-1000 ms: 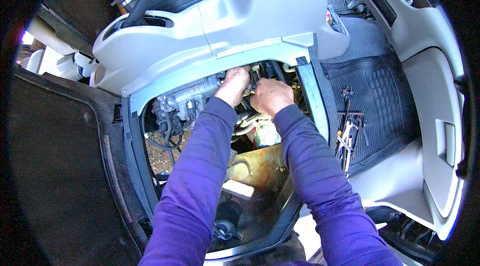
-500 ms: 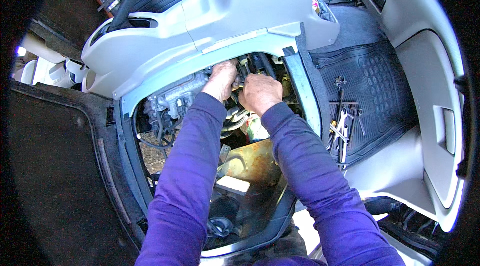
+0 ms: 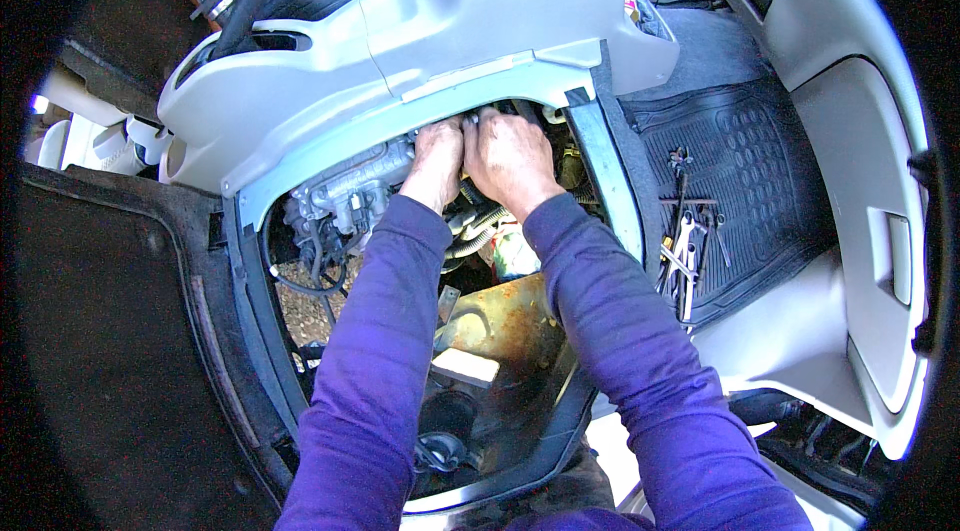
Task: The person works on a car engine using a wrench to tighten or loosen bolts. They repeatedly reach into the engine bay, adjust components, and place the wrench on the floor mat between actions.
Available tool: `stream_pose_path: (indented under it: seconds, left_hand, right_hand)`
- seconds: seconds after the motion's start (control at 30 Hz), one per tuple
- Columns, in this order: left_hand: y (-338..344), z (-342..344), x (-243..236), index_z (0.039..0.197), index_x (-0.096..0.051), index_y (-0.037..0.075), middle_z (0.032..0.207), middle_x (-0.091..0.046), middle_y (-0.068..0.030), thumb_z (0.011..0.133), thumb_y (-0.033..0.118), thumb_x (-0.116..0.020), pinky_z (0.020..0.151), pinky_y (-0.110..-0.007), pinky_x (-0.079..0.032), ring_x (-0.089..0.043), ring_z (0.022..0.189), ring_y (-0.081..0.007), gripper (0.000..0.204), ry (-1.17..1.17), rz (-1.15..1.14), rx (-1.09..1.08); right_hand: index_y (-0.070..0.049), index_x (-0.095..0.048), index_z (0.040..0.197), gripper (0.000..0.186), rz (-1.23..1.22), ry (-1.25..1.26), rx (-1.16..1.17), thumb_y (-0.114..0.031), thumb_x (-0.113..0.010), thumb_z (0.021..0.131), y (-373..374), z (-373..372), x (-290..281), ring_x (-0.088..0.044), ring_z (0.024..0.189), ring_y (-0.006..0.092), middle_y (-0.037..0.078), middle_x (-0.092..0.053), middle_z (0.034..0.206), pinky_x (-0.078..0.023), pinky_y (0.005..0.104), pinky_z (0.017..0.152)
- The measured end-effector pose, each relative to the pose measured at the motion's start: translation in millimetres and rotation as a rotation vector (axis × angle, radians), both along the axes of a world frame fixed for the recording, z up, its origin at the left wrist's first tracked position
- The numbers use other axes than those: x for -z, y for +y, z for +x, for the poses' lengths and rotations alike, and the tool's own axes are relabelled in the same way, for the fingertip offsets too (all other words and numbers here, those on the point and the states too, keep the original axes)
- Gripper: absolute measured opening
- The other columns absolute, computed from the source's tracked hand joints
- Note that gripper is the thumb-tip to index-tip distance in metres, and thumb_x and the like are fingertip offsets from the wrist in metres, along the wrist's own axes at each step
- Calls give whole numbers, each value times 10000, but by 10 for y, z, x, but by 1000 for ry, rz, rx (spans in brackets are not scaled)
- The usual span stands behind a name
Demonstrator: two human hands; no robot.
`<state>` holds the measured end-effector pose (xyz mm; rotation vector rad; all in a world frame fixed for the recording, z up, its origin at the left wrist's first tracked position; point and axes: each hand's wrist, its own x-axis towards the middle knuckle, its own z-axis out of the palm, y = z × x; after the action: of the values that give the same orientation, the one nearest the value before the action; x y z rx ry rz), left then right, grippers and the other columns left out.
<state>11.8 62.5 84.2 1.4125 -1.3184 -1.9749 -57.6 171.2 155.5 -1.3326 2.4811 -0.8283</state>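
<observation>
Both arms, in purple sleeves, reach into the engine bay opening in the vehicle floor. My left hand (image 3: 438, 159) is closed at the far edge of the opening, beside the grey metal engine casing (image 3: 352, 186). Pressed up against it, my right hand (image 3: 508, 153) has its fingers curled, the thumb side toward the left hand. A bit of metal shows between the two hands, but what the fingers hold is hidden. Ribbed hoses (image 3: 474, 239) run just below my right hand.
Several wrenches and other tools (image 3: 688, 251) lie on the black rubber floor mat (image 3: 765, 166) to the right. A rust-stained metal panel (image 3: 505, 316) fills the near part of the opening. The grey plastic console (image 3: 480, 11) rises beyond it.
My right hand has moved slightly up and left, turning until it meets the left hand. The metal piece seen between the hands is now mostly covered. My left hand has barely shifted.
</observation>
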Motion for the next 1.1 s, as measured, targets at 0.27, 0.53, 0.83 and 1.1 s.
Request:
stream_pose_path:
  seconds: [0.27, 0.53, 0.83, 1.1]
  left_hand:
    - [-9, -41, -162, 1017, -571, 34, 821, -554, -105, 979, 225, -495, 542, -404, -435, -550, 662, -210, 209, -121, -166, 206]
    - [128, 12, -342, 1233, -579, 14, 1188, -624, -201, 1000, 284, -461, 870, -415, -496, -619, 1037, -284, 376, -76, -14, 10]
    - [129, -93, -351, 1016, -584, 35, 768, -557, -96, 968, 219, -511, 586, -406, -434, -522, 634, -219, 203, -114, -47, 68]
    - [70, -36, -245, 1179, -585, 29, 1068, -658, -160, 981, 322, -530, 805, -423, -520, -642, 949, -283, 357, 151, 202, -36]
  right_hand:
    - [-54, -751, 986, 306, 503, -39, -126, -279, -661, 801, 130, -28, -117, -716, 970, 339, 197, -728, 1033, -566, 439, 859]
    - [-2, -662, 887, 366, -19, 32, 1, -314, -493, 975, -41, -19, -15, -698, 799, 423, 247, -698, 820, -564, 501, 733]
    - [-26, -743, 968, 279, 378, -54, -97, -240, -658, 812, 196, -40, -34, -712, 950, 366, 217, -721, 1003, -572, 445, 836]
    - [-11, -677, 841, 343, -27, 92, 37, -303, -521, 935, -45, -17, -12, -702, 789, 417, 248, -696, 801, -569, 506, 730]
